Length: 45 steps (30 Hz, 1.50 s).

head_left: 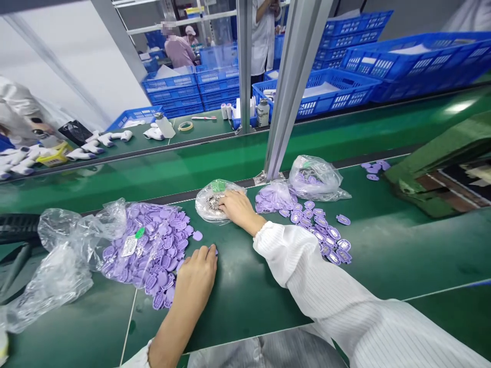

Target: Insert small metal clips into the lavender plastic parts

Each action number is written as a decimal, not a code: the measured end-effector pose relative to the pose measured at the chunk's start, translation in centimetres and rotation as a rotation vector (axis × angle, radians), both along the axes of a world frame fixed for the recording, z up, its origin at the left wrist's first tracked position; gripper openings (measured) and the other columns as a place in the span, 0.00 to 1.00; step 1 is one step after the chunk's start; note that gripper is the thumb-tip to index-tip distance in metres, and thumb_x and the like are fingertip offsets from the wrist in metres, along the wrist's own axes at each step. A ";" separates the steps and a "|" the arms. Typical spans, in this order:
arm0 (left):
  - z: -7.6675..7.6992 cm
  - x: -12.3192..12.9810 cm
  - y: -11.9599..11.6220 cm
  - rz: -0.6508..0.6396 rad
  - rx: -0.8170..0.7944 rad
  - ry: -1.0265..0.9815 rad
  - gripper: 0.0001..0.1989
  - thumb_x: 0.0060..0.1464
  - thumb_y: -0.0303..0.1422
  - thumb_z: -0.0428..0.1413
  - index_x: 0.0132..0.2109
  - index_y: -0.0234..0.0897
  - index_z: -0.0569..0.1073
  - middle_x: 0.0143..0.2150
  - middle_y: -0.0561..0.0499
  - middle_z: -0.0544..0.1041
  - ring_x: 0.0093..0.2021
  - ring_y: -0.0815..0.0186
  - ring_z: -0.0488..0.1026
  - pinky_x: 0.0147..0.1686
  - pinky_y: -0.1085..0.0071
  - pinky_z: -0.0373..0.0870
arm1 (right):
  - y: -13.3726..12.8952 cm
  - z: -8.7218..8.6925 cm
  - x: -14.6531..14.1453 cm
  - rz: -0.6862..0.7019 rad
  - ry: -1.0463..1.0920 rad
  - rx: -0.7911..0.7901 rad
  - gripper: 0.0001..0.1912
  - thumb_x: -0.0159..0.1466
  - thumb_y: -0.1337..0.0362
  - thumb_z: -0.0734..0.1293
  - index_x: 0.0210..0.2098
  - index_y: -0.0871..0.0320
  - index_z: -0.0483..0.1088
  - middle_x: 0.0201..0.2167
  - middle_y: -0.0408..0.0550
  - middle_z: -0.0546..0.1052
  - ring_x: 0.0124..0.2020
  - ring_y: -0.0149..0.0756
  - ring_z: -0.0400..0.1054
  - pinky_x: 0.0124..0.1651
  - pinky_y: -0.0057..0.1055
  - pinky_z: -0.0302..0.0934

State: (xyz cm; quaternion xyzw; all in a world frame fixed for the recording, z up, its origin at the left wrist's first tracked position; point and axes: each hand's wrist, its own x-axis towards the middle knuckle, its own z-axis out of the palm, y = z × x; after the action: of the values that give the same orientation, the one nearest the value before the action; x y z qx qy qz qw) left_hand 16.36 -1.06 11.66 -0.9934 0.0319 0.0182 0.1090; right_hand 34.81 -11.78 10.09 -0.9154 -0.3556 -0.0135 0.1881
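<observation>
My left hand [200, 270] is closed at the table, its fingers curled round a small purple plastic piece [216, 252] that barely shows past the fingertips. Beside it, a large heap of like purple pieces [159, 245] spills from a clear plastic bag [71, 245]. Farther out, my right hand [238, 208] reaches into an open clear bag [205, 204] of small shiny metal parts [216, 203]. Its fingers are bent together on the parts; what lies between the tips is hidden. Right of that arm lie purple pieces with metal inserts [324, 232], loose on the green table.
Two more bags, one with purple pieces [274, 197] and one larger [316, 176], stand by a metal post [293, 92]. A green machine [433, 158] is at right. Behind the clear partition are blue crates [172, 89], white handheld devices [92, 145] and several people.
</observation>
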 end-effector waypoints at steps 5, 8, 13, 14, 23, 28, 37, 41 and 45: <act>-0.8 0.4 1.0 -0.011 -0.032 -0.117 0.18 0.65 0.28 0.42 0.55 0.35 0.72 0.38 0.47 0.77 0.37 0.62 0.75 0.34 0.66 0.65 | -0.8 -0.4 0.1 -0.044 0.157 0.256 0.12 0.67 0.61 0.62 0.38 0.55 0.77 0.39 0.47 0.78 0.44 0.35 0.69 0.51 0.32 0.57; -1.4 1.3 1.2 0.040 -0.067 -0.157 0.17 0.64 0.27 0.42 0.51 0.35 0.73 0.37 0.47 0.76 0.37 0.61 0.75 0.34 0.67 0.64 | -0.5 -0.6 1.1 -0.115 0.387 0.467 0.12 0.64 0.61 0.63 0.40 0.55 0.78 0.38 0.46 0.78 0.40 0.34 0.71 0.47 0.30 0.60; -0.7 2.2 0.9 0.124 -0.253 -0.127 0.15 0.65 0.34 0.43 0.43 0.36 0.75 0.36 0.46 0.76 0.38 0.60 0.75 0.34 0.67 0.64 | -0.4 -0.8 2.4 -0.078 0.568 0.578 0.18 0.61 0.66 0.64 0.50 0.59 0.74 0.32 0.44 0.77 0.31 0.27 0.69 0.39 0.23 0.62; -0.4 2.1 0.9 0.171 -0.346 -0.113 0.15 0.65 0.36 0.44 0.43 0.38 0.75 0.36 0.47 0.77 0.38 0.59 0.75 0.34 0.68 0.64 | -0.5 -0.9 2.4 -0.065 0.581 0.585 0.20 0.61 0.66 0.64 0.53 0.60 0.72 0.30 0.43 0.76 0.30 0.26 0.68 0.38 0.23 0.62; 0.4 0.1 -1.6 0.531 -1.641 0.165 0.23 0.56 0.46 0.54 0.52 0.34 0.70 0.35 0.46 0.81 0.36 0.63 0.78 0.38 0.69 0.71 | -1.0 -0.7 2.1 -0.081 0.709 0.698 0.17 0.59 0.66 0.66 0.47 0.61 0.76 0.32 0.47 0.78 0.32 0.29 0.70 0.40 0.26 0.64; -0.2 0.3 -2.9 0.613 -1.716 0.245 0.22 0.54 0.47 0.55 0.48 0.34 0.74 0.35 0.45 0.80 0.37 0.62 0.78 0.33 0.70 0.73 | -3.0 3.1 -1.8 -0.182 1.011 0.952 0.15 0.60 0.65 0.67 0.45 0.63 0.75 0.34 0.51 0.79 0.36 0.32 0.75 0.46 0.31 0.69; -0.7 0.8 -2.6 0.676 -1.709 0.269 0.19 0.53 0.46 0.56 0.43 0.35 0.75 0.38 0.48 0.77 0.33 0.67 0.76 0.31 0.72 0.74 | -8.6 0.9 -10.6 -0.391 1.477 1.072 0.24 0.58 0.59 0.71 0.52 0.60 0.69 0.45 0.53 0.77 0.44 0.33 0.75 0.53 0.31 0.69; -0.8 1.0 -2.6 0.706 -1.739 0.285 0.21 0.54 0.47 0.55 0.47 0.35 0.72 0.39 0.47 0.78 0.34 0.67 0.77 0.33 0.72 0.74 | -8.7 0.5 -10.7 -0.412 1.495 1.022 0.22 0.57 0.58 0.72 0.47 0.62 0.72 0.45 0.55 0.77 0.44 0.34 0.75 0.49 0.29 0.70; -0.8 1.2 -2.7 0.716 -1.743 0.262 0.25 0.54 0.46 0.56 0.55 0.37 0.69 0.38 0.48 0.78 0.36 0.65 0.77 0.33 0.72 0.74 | -8.5 1.0 -10.6 -0.403 1.495 0.972 0.20 0.57 0.57 0.72 0.45 0.63 0.71 0.42 0.55 0.78 0.42 0.34 0.76 0.46 0.29 0.71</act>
State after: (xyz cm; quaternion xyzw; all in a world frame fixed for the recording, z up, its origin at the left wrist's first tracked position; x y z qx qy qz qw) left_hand 17.56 -3.78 10.84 -0.6657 -0.2602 0.1315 -0.6869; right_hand 24.18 -20.31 11.10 -0.5506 0.0700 0.4020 0.7283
